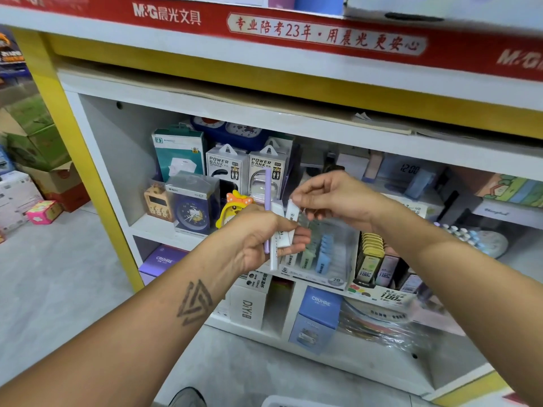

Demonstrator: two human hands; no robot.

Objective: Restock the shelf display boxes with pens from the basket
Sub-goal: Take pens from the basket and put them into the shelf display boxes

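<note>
Lavender plastic is what pops first: a slim, round purple pen [267, 210] stands almost upright in the left hand [258, 239], which is curled around it along with a few flat white pens [277, 239] bunched in the same grip. The right hand [332, 198] is just beside it, fingertips pinching the top end of one of those white pieces [293, 213], tilted a bit.

Both hands hover in front of a clear plastic display box [326, 254] on the white shelf [164, 227], with rows of mint and pale blue rectangular items standing in its slots. Right next to it sits a black and yellow display box [370, 259] packed with boxy little packs. The printing on them is too blurry to read properly.

Behind the hands are glossy cardboard power bank boxes [226, 168] with hang tabs, a dark blue round clock [191, 214] in a see-through case, and a yellow rubbery duck-shaped thing [232, 208] with an orange bow. Lower down there's a blue box marked CRUHRE [320, 304] and a white one marked DIY [248, 309]. A red banner [323, 33] runs across the top of the shelving. Can't see the basket clearly; only a white rim at the bottom edge.
</note>
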